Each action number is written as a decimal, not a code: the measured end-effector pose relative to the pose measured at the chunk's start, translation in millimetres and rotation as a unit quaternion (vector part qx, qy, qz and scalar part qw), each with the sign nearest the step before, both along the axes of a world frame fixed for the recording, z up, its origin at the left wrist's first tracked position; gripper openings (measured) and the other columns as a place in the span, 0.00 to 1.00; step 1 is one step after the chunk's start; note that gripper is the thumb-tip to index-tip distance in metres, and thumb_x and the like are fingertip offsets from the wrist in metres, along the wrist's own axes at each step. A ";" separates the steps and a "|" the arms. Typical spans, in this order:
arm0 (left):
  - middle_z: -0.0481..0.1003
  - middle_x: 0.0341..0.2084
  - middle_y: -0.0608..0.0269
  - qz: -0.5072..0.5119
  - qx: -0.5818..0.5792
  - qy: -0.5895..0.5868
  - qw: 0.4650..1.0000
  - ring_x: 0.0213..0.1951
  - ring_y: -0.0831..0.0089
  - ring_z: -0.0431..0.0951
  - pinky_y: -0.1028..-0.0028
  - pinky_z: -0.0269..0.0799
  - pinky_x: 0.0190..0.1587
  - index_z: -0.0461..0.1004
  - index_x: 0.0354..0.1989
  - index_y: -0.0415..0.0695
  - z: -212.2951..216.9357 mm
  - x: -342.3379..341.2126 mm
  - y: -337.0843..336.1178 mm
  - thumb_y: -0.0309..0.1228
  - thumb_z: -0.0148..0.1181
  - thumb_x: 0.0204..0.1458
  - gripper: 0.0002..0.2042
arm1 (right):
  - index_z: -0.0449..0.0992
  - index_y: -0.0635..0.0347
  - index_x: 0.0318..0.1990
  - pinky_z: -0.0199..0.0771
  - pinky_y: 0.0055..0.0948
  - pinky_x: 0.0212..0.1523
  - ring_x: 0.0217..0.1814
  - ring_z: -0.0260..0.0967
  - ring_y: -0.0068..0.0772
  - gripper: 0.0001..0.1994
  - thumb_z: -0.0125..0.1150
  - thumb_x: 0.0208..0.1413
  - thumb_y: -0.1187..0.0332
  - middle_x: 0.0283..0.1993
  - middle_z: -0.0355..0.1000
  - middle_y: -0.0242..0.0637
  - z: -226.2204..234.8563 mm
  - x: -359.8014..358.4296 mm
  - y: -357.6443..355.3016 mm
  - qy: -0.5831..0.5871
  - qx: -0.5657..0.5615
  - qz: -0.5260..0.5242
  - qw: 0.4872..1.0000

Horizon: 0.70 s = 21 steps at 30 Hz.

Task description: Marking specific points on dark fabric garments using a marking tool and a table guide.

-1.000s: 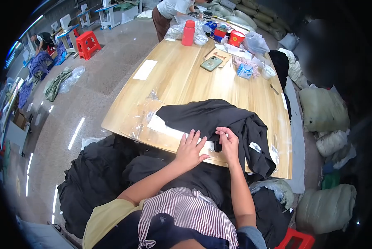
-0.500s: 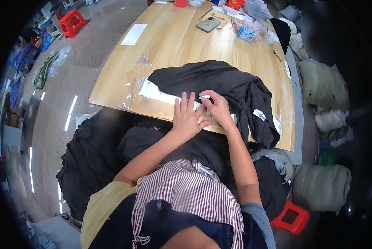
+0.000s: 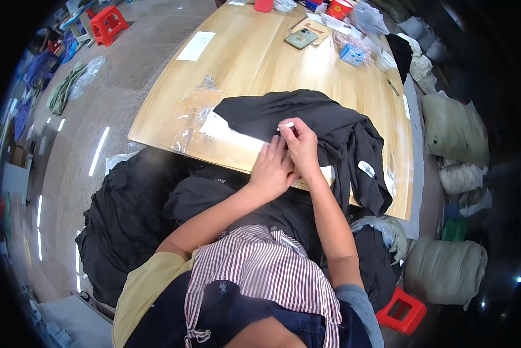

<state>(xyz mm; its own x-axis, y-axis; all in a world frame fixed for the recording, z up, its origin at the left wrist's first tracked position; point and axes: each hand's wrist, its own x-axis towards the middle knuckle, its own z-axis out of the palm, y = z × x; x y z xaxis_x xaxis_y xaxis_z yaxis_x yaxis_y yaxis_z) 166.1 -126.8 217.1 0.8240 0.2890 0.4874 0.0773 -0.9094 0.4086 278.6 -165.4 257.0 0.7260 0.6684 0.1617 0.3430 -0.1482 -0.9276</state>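
A black fabric garment (image 3: 324, 110) lies bunched near the front edge of the wooden table (image 3: 156, 110). Partly under its left side is a white paper sheet (image 3: 222, 129). My right hand (image 3: 303, 149) pinches a short white stick (image 3: 288, 125), its tip near the black cloth; whether it is chalk or a pen I cannot tell. Just left of it, my left hand (image 3: 272, 174) lies flat with fingers stretched out at the cloth's lower edge, partly overlapped by the right hand. A white label (image 3: 366, 169) shows on the garment's right part.
Heaps of black fabric (image 3: 132, 226) hang or lie below the front edge. A phone (image 3: 301, 39), a blue-white packet (image 3: 352, 54) and a pen (image 3: 392, 87) rest farther back. A red stool (image 3: 401, 311) stands low right, beside rolled greenish bundles (image 3: 446, 271).
My right hand has shifted slightly up and left with the white stick, which now points over the black cloth. My left hand has slid a little down, its fingers closer together.
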 end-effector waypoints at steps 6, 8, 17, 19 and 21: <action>0.73 0.46 0.48 -0.031 0.026 -0.049 0.998 0.52 0.48 0.69 0.52 0.59 0.57 0.71 0.50 0.37 -14.1 3.1 -3.3 0.33 0.53 0.50 0.19 | 0.78 0.54 0.39 0.71 0.36 0.40 0.40 0.72 0.45 0.07 0.57 0.54 0.70 0.38 0.74 0.37 -2.3 -14.3 20.4 -0.153 -0.110 0.104 0.977; 0.73 0.47 0.47 -0.037 0.007 -0.029 0.999 0.52 0.49 0.69 0.52 0.59 0.57 0.71 0.49 0.37 -14.3 2.6 -0.4 0.34 0.53 0.50 0.19 | 0.77 0.54 0.39 0.71 0.37 0.40 0.40 0.72 0.45 0.07 0.57 0.54 0.69 0.37 0.74 0.36 -6.1 -13.9 24.9 -0.157 -0.105 0.112 0.976; 0.73 0.46 0.51 0.018 0.041 -0.024 0.999 0.51 0.55 0.69 0.57 0.63 0.52 0.72 0.49 0.40 -10.3 23.6 1.6 0.31 0.52 0.49 0.18 | 0.74 0.64 0.32 0.58 0.18 0.23 0.25 0.57 0.12 0.10 0.57 0.60 0.65 0.24 0.68 0.24 2.5 11.8 18.5 0.064 0.100 -0.006 0.993; 0.72 0.38 0.59 0.013 -0.002 0.089 0.996 0.44 0.58 0.70 0.60 0.65 0.44 0.75 0.37 0.43 9.4 27.4 11.4 0.28 0.52 0.48 0.10 | 0.73 0.62 0.33 0.54 0.16 0.21 0.22 0.54 0.10 0.09 0.55 0.62 0.66 0.23 0.66 0.24 14.1 -2.2 -15.8 0.112 0.153 -0.051 0.980; 0.72 0.33 0.56 0.030 0.004 0.050 0.998 0.41 0.56 0.70 0.59 0.67 0.40 0.74 0.35 0.42 10.6 41.1 17.1 0.26 0.56 0.44 0.08 | 0.73 0.60 0.34 0.55 0.15 0.20 0.21 0.56 0.10 0.08 0.53 0.63 0.68 0.23 0.66 0.24 0.5 -14.0 -58.9 0.100 0.126 -0.034 0.986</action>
